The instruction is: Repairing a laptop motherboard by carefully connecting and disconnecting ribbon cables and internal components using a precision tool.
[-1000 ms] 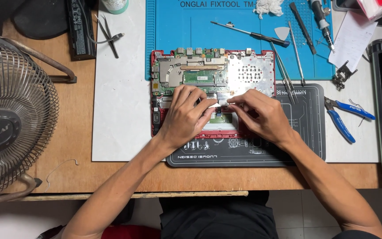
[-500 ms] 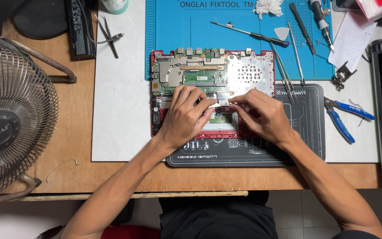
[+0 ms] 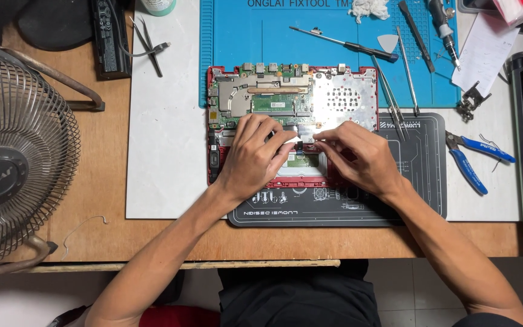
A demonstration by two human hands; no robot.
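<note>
Working over the opened red laptop base [image 3: 225, 82], both hands down on its lower half, just below the green circuit board [image 3: 276, 103]. Left hand [image 3: 254, 156] lies palm down, fingers curled, tips pressed on a small pale strip [image 3: 295, 140] at the middle of the chassis; can't tell if it's pinched or only pressed. Right hand [image 3: 358, 154] mirrors it, thumb and forefinger closed toward the same strip from the other side, fingertips nearly meeting the left's. Laptop base sits straddling the blue work mat [image 3: 237, 36] and the dark grey mat [image 3: 419, 181]. Long screwdriver [image 3: 340, 43] and more hand tools lie on the blue mat; blue-handled pliers [image 3: 473, 160] well off to the right, wire-guard fan [image 3: 13, 151] at far left, tweezers [image 3: 146, 42] near the top
</note>
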